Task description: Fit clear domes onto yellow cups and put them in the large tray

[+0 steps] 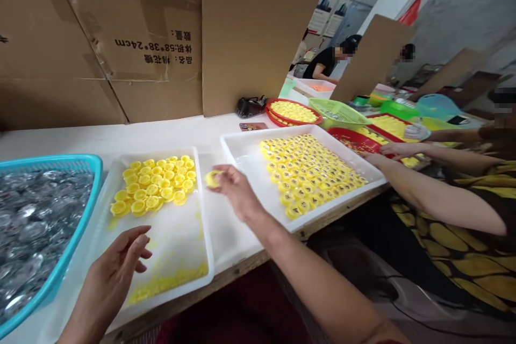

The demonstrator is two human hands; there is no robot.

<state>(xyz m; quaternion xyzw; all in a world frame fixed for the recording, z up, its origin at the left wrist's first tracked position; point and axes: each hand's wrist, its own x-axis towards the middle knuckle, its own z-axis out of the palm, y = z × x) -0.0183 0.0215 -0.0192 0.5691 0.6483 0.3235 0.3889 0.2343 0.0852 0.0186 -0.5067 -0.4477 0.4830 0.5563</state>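
Observation:
My right hand pinches a small round yellow plastic piece between thumb and fingers, above the gap between two white trays. Over the near part of the left white tray hovers my left hand, its fingers loosely bent and apart, with nothing visible in it. Beyond that hand, a cluster of yellow cup-like pieces lies in the same tray, and yellow crumbs are scattered along its front. Rows of yellow pieces with dark centres fill much of the right white tray.
A blue basket of clear plastic pieces stands at far left. Cardboard boxes wall the back. Red trays and a green basket sit farther right. A co-worker's arms reach in beside the right tray.

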